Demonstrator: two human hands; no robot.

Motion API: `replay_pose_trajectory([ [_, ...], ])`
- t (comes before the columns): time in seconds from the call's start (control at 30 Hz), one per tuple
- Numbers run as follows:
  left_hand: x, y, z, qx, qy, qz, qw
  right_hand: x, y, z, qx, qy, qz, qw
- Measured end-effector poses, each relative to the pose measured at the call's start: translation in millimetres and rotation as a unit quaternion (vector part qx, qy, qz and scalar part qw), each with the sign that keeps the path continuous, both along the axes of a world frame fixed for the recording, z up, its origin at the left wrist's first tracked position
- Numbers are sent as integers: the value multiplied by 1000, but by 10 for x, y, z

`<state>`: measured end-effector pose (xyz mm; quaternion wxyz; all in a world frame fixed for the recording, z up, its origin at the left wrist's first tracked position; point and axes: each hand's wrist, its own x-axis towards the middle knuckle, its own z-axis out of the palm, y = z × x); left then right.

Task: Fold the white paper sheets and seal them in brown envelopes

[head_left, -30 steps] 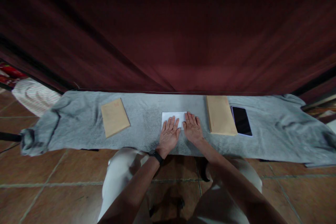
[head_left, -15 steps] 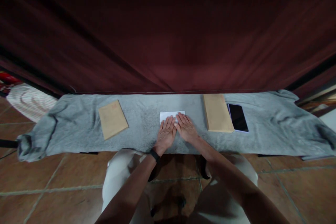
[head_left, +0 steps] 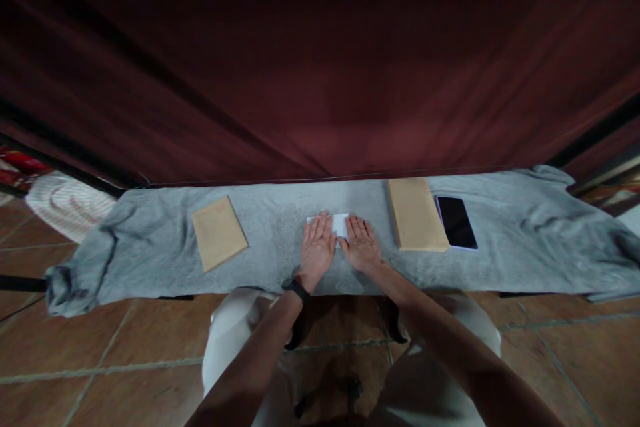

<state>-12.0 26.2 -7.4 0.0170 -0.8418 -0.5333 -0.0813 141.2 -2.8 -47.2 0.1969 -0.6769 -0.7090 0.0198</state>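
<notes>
A small white sheet of paper (head_left: 341, 225) lies on the grey cloth (head_left: 273, 227) in front of me. My left hand (head_left: 317, 250) rests flat on its left part, fingers stretched forward. On its right part lies my right hand (head_left: 361, 245), also flat with the fingers out. The paper's middle shows between the two hands; much of the rest is hidden beneath them. A dark watch (head_left: 296, 287) is on my left wrist.
Off to the left is a flat brown envelope (head_left: 219, 233). On the right stands a thicker stack of brown envelopes (head_left: 419, 215), with a dark-screened phone (head_left: 457, 222) beside it. A dark red fabric panel (head_left: 330, 93) rises along the far edge.
My hands have slid apart over the paper, the right one moving right, so more white shows between them. The whole view has shifted slightly.
</notes>
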Motion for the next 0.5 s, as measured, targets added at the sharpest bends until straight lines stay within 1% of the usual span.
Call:
replay_pose_trajectory([
  [0.07, 113, 3, -40, -12, -4, -18, 1000, 11, -5, 11, -12, 0, 1, 1000],
  [0.17, 142, 38, -109, -25, -5, -1, 1000, 46, -5, 23, -14, 1, 2, 1000],
  [0.3, -30, 93, -146, -23, -8, 23, 999, 119, 10, 21, -3, 8, 12, 1000],
  [0.43, -235, 113, -142, -23, -11, 37, 999, 207, 34, 35, -17, 20, 17, 1000],
  [0.5, -290, 103, -128, -20, -13, 46, 999, 260, 51, 54, -24, 26, 25, 999],
])
